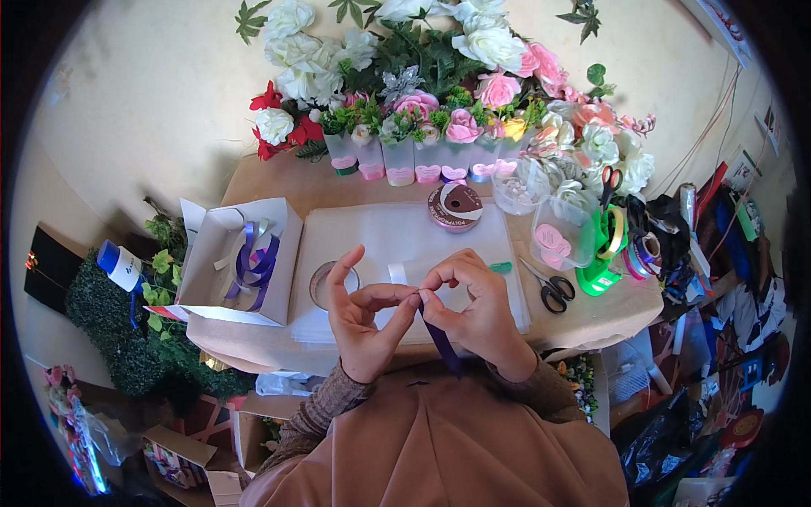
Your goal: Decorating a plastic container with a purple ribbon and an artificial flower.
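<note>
Between both hands, above the near part of the table, is a strip of dark purple ribbon (441, 340). My left hand (365, 317) pinches its upper end with thumb and forefinger; the other fingers stick up. Right beside it, my right hand (480, 311) pinches the same end, fingertips touching those of the left. From there the ribbon hangs down toward my brown garment. White sheets (372, 232) lie under the hands. On them are a roll of tape (318, 289), partly behind my left hand, a brown ribbon spool (454, 211) and a green-tipped item (501, 268), partly hidden by my right hand.
An open white box (196, 283) with purple ribbon curls stands left. Scissors (556, 294), a see-through tub (583, 215) with pink labels and a green tape dispenser (601, 270) are at right. Small flower vases (397, 160) line the back, before large artificial flowers (486, 42).
</note>
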A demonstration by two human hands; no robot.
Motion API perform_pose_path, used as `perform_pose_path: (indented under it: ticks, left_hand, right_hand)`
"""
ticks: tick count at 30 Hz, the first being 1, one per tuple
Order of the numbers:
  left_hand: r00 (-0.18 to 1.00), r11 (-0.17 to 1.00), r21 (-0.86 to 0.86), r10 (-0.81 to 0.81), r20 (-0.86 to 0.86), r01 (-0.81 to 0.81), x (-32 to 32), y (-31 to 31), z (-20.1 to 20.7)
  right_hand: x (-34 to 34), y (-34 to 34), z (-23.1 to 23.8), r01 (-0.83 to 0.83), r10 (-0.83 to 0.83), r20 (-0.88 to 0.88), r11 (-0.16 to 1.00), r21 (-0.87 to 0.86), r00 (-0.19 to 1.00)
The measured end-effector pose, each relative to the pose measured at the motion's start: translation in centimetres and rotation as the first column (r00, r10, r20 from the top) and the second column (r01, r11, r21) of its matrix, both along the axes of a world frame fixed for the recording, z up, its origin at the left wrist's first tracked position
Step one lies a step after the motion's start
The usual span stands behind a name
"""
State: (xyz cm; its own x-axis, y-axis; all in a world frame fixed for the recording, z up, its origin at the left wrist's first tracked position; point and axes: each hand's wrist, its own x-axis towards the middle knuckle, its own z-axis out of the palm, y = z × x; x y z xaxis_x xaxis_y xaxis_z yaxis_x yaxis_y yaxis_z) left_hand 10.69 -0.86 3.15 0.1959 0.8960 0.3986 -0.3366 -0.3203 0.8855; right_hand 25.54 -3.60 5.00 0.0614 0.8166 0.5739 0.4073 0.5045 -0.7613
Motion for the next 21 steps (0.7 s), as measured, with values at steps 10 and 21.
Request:
perform_pose_path:
  ticks: [10, 21]
  left_hand:
    - [0.997, 0.996, -0.068, -0.058, -0.048, 0.055, -0.18, 0.80, 0.24]
    - [0.998, 0.994, -0.084, -0.066, 0.012, 0.066, 0.07, 0.76, 0.10]
  right_hand:
    - [0.14, 0.05, -0.82, -0.079, 0.056, -0.178, 0.989, -0.127, 0.982]
    - [0.08, -0.04, -1.00, -0.076, 0.047, -0.185, 0.985, -0.154, 0.982]
